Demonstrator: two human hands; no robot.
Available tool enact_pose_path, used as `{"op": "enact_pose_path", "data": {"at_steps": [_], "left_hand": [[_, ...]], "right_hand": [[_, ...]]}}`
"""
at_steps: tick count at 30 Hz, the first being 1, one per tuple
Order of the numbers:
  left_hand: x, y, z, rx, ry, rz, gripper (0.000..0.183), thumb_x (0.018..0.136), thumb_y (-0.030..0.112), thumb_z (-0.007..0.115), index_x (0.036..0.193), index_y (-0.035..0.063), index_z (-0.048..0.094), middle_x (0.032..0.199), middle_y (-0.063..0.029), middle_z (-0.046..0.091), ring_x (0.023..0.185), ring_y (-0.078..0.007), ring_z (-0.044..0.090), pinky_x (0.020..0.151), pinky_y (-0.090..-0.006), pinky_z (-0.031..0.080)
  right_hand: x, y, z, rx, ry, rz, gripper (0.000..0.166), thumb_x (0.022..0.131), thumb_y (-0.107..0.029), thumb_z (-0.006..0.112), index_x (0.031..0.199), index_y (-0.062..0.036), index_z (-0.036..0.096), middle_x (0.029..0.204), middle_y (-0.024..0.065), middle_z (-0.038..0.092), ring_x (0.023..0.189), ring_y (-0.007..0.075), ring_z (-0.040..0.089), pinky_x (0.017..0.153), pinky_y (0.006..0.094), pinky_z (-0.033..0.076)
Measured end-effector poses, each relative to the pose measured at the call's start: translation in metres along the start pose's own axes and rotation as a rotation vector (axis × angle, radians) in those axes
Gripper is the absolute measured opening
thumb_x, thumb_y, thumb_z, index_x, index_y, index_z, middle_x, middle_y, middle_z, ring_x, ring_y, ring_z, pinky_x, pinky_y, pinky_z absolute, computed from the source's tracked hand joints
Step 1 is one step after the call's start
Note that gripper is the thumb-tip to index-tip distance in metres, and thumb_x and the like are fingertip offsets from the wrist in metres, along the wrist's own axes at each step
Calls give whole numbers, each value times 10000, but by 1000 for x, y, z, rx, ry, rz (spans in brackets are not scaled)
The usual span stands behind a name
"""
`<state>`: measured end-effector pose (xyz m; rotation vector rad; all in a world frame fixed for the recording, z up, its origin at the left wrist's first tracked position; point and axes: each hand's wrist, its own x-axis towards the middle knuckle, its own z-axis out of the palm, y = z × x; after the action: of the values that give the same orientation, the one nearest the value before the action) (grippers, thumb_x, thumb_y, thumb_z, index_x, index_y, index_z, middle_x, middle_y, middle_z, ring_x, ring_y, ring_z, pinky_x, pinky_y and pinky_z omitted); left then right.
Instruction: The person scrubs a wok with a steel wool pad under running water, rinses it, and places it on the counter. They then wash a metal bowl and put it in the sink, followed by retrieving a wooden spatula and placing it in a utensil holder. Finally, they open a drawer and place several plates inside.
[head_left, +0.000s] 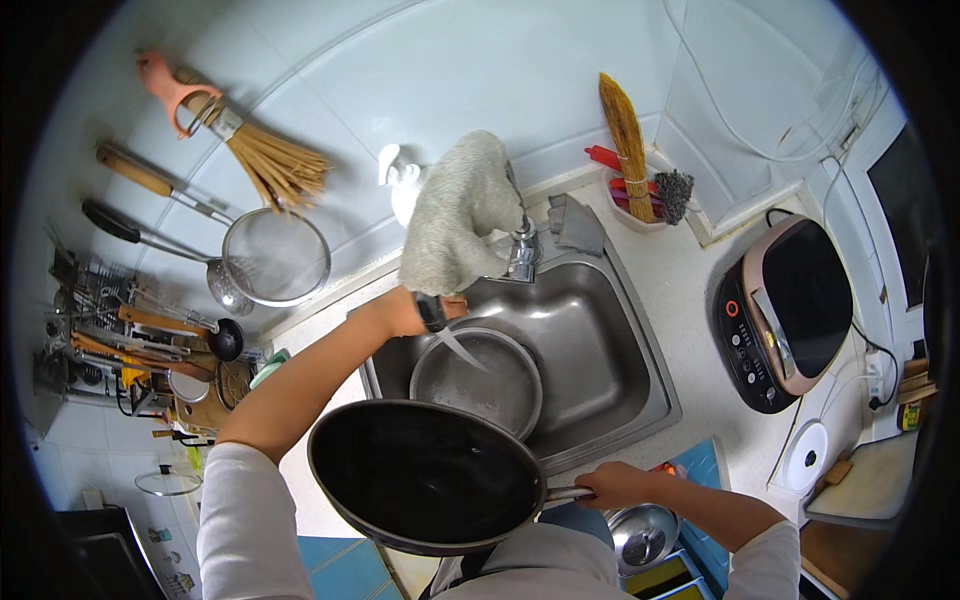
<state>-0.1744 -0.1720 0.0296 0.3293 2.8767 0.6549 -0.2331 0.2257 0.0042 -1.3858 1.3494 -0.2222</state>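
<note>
My right hand grips the metal handle of a dark wok, which is tilted in front of my body. My left hand is at the tap's black nozzle, just under a grey cloth draped over the tap. The nozzle and cloth partly hide its fingers, so its hold is unclear. Water runs from the nozzle into a round metal basin inside the stainless steel sink. The wok's far rim overlaps the basin's near side.
A white pump bottle stands behind the cloth. Right of the sink are a brush holder and an electric cooking appliance. A strainer and a bamboo brush hang at left. A metal lid lies below my right arm.
</note>
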Motion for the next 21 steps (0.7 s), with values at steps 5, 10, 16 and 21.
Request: {"op": "enact_pose_path", "data": {"at_steps": [5,10,16,21], "left_hand": [[29,-30,32,-80,-166,-204,219,814,98,444,1006,89,549,969,-89,559,939,-248,508,806,-338,390],[52,-22,29,-92,28,-182,198,864,208,442,958,96,575,908,-62,589,834,-227,545,735,-305,422],[48,-13,-2,-468,172,-166,251,708,97,649,950,88,583,920,-39,592,891,-144,543,782,-294,435],[-12,-6,-24,-469,-199,-496,266,753,173,607,998,80,563,975,-58,571,904,-162,532,807,-280,403]], "right_hand": [[8,14,12,33,-31,-13,240,766,-273,529,820,-40,550,693,175,575,667,335,558,617,404,436],[12,16,20,142,-18,26,250,756,-263,534,825,-23,546,707,185,574,673,343,555,620,411,432],[19,15,20,211,-30,-43,256,743,-241,541,834,-3,535,723,199,568,685,350,551,626,407,431],[25,9,22,251,-45,-75,263,733,-237,551,816,11,526,722,207,564,690,355,545,628,397,427]]}}
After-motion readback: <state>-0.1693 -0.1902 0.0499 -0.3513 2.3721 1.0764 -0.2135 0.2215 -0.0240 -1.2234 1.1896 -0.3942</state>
